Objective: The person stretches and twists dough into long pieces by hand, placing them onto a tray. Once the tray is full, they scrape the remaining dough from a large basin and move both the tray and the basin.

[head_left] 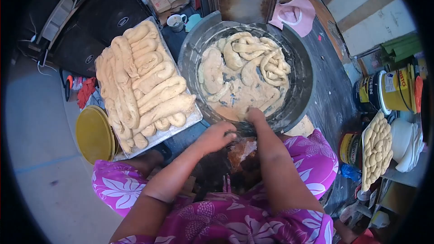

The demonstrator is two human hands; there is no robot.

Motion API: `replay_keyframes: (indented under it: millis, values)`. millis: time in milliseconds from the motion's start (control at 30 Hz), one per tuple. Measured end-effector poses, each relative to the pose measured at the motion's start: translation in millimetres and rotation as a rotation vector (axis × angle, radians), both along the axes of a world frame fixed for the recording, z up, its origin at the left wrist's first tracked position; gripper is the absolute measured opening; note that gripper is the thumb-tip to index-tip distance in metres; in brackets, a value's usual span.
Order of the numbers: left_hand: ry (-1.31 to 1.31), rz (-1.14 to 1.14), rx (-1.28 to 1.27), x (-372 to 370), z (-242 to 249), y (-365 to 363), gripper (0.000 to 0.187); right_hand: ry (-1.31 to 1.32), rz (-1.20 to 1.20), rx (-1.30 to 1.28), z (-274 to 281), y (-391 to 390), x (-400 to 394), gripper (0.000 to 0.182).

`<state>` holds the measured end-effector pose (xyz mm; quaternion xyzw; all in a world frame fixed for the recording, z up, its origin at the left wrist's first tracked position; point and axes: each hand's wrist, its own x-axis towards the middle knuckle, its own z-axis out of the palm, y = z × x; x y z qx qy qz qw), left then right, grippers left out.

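A large dark basin [304,101] sits in front of me, holding flour [230,108] and long twisted strips of dough [255,47]. My right hand [256,115] reaches over the near rim to the flour; its fingertips are hidden from view. My left hand [216,138] is beside the near rim with its fingers curled inward. What they hold, if anything, does not show. To the left, a metal tray [192,122] is covered with thick folded rolls of dough [144,72], dusted with flour.
A yellow round lid [92,133] stands left of the tray. Behind are a white mug [175,22] and a pink cap [296,16]. Paint buckets [398,90] and a tray of small dough pieces [377,149] are at the right.
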<state>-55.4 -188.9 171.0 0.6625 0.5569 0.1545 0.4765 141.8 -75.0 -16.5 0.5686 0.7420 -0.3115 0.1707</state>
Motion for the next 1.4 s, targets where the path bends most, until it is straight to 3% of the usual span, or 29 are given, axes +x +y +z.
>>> replay_keyframes:
  millis: [33,67,100,167,200,267,300,367,400,433,467,500,600,667,700,767,800,833,900,967,1033,1100,1167,1200,1233,1267,1333,1367,1400]
  values:
    - [-0.057,0.092,-0.129,-2.1,-6.4,3.0,0.035,0.004,-0.007,0.001,15.0,1.2,-5.2,0.034]
    - [-0.203,0.311,-0.351,-3.3,-12.6,8.7,0.04,0.272,-0.172,-0.093,31.4,6.3,-10.1,0.033]
    - [-0.201,0.31,-0.348,-1.9,-26.8,11.8,0.04,0.54,-0.331,-0.187,52.6,10.7,-15.2,0.033]
    - [-0.155,0.528,0.249,1.4,-54.9,23.7,0.046,0.81,-0.503,-0.396,94.0,19.1,-23.3,0.027]
    - [-0.154,0.531,0.259,5.4,-48.2,35.7,0.046,0.814,-0.494,-0.389,121.1,24.1,-27.3,0.027]
    - [-0.1,0.481,0.591,14.3,-25.2,65.5,0.054,1.05,-0.167,-0.366,182.7,31.1,-32.8,0.02]
    - [-0.104,0.485,0.598,13.5,-15.7,74.5,0.054,1.047,-0.16,-0.36,213.6,30.1,-33.2,0.02]
    - [-0.146,0.287,0.267,14.9,9.1,87.4,0.057,1.174,-0.305,-0.323,269.6,27.3,-31.0,0.022]
    - [-0.016,0.284,0.203,17.3,38.3,86.7,0.057,1.171,-0.299,-0.314,288.8,24.0,-27.5,0.022]
    - [-0.02,0.287,0.215,18.5,40.0,86.7,0.057,1.281,-0.325,-0.065,305.2,20.5,-22.0,0.022]
    - [0.011,0.261,0.143,18.1,38.5,85.6,0.058,1.383,-0.344,0.187,314.6,18.7,-16.5,0.022]
    - [0.045,0.236,0.072,16.3,34.9,84.6,0.059,1.473,-0.408,0.206,313.0,20.3,-8.7,0.022]
    - [-0.184,0.278,0.006,6.5,-15.5,76.9,0.058,1.69,-0.535,0.171,281.8,26.6,-1.7,0.025]
    - [-0.318,0.422,-0.028,7.0,-12.4,69.9,0.058,1.992,-0.664,-0.076,259.3,30.1,-3.7,0.029]
    - [-0.454,0.562,-0.063,6.4,-8.3,67.8,0.058,1.995,-0.665,-0.082,245.1,35.9,-1.9,0.029]
    - [-0.305,0.482,0.024,2.5,41.2,68.4,0.056,1.324,-0.735,-0.242,213.5,44.3,5.6,0.032]
    - [-0.163,0.396,0.116,1.5,67.0,70.4,0.055,1.139,-0.382,0.094,201.7,40.4,0.3,0.038]
    - [-0.16,0.397,0.117,1.0,81.4,74.4,0.055,1.141,-0.38,0.092,207.1,36.3,-8.3,0.038]
    - [-0.063,0.24,0.334,0.9,107.2,79.7,0.053,1.416,-0.322,-0.169,229.9,22.5,-31.9,0.046]
    - [0.03,0.266,0.282,6.9,130.4,84.7,0.052,1.503,-0.303,-0.26,237.6,13.8,-55.3,0.051]
    - [-0.2,0.573,0.496,9.1,135.5,90.9,0.051,1.59,-0.275,-0.352,246.7,9.7,-68.9,0.057]
    - [-0.258,0.707,0.672,3.5,109.6,96.6,0.048,1.542,-0.476,-0.388,254.4,4.1,-77.1,0.06]
    - [-0.803,1.022,0.416,3.7,96.4,97.1,0.052,1.577,-0.403,-0.325,259.9,-2.7,-92.3,0.063]
    - [-1.03,0.955,0.195,10.6,94.4,91.7,0.068,1.585,-0.32,-0.013,276.5,-15.1,-106.6,0.062]
    - [-1.202,0.864,0.093,16.4,94.5,87.4,0.071,1.578,-0.227,0.301,288.1,-21.0,-116.5,0.062]
    - [-1.367,0.759,-0.005,22.2,96.2,84.1,0.075,1.429,-0.21,0.343,286.6,-12.9,-114.6,0.063]
    - [-1.202,0.679,-0.018,44.9,118.0,67.9,0.076,1.471,-0.55,0.311,277.8,26.9,-98.2,0.064]
    - [-1.205,0.69,0.002,48.0,126.2,66.1,0.076,1.478,-0.528,0.304,281.3,26.3,-95.7,0.064]
    - [-1.037,0.66,0.11,49.9,134.3,66.2,0.077,1.572,-0.524,0.349,287.1,23.2,-93.1,0.063]
